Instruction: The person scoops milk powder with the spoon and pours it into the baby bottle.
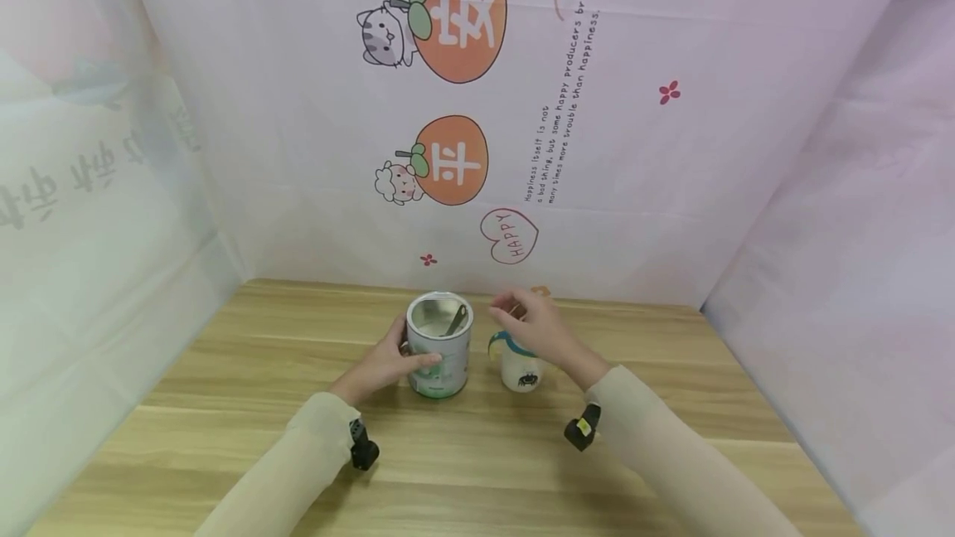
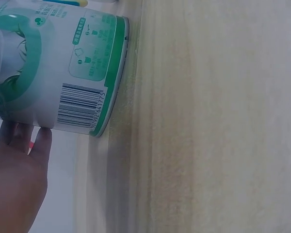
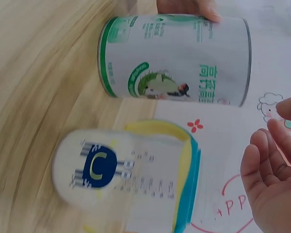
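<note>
A white and green milk powder can [image 1: 448,371] stands upright and uncovered on the table. Inside it, the handle of a dark scoop [image 1: 457,320] leans on the rim. My left hand [image 1: 380,367] grips the can's left side, thumb across the front and fingers round the back. Just right of the can is a small baby bottle [image 1: 521,373] with a crab print, a blue collar and yellow handles; whitish contents show low inside it. Above its top hovers my right hand [image 1: 539,326], fingers loosely bent, nothing between them in the right wrist view.
The wood-grain table [image 1: 462,471] ends at a white printed cloth [image 1: 634,189] hanging right behind the can and bottle. More cloth hangs along the left and right sides. A black camera [image 1: 584,428] is strapped to each wrist.
</note>
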Demonstrator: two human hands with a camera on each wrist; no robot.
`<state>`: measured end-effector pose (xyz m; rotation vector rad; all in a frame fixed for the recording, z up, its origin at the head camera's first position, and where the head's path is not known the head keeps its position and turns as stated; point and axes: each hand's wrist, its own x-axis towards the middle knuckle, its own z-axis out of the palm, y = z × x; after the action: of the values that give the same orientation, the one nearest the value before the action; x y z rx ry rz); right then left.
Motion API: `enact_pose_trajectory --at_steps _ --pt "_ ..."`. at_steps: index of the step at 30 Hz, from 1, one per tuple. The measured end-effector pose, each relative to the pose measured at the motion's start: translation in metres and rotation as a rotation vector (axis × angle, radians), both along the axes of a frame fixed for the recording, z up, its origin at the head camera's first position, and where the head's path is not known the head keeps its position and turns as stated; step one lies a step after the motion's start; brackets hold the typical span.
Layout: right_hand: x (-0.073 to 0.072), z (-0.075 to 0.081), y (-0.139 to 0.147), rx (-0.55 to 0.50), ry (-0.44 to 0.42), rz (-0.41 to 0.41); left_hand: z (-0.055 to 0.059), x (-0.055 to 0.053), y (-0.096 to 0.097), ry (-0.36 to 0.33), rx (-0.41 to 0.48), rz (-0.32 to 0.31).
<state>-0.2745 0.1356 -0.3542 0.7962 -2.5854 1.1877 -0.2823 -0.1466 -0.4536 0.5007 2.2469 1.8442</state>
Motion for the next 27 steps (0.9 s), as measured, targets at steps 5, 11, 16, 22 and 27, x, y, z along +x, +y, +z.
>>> enact_pose_trajectory --at_steps 5,11,16,22,27 --pt "0.003 0.0 0.017 0.003 -0.015 -0.026 0.002 -0.002 0.0 0.014 -0.004 0.007" --pt "0.008 -0.004 0.037 0.011 -0.034 -0.049 0.011 0.0 -0.001 0.03 -0.073 0.009" --pt "0.012 -0.011 0.054 0.044 -0.011 -0.075 0.017 0.001 -0.002 0.057 -0.139 0.014" --pt "0.014 -0.018 0.072 0.066 -0.044 -0.139 0.02 0.0 -0.005 0.135 -0.163 0.0" --pt "0.016 -0.027 0.086 0.07 -0.07 -0.169 0.021 0.002 -0.009 0.146 -0.206 0.0"
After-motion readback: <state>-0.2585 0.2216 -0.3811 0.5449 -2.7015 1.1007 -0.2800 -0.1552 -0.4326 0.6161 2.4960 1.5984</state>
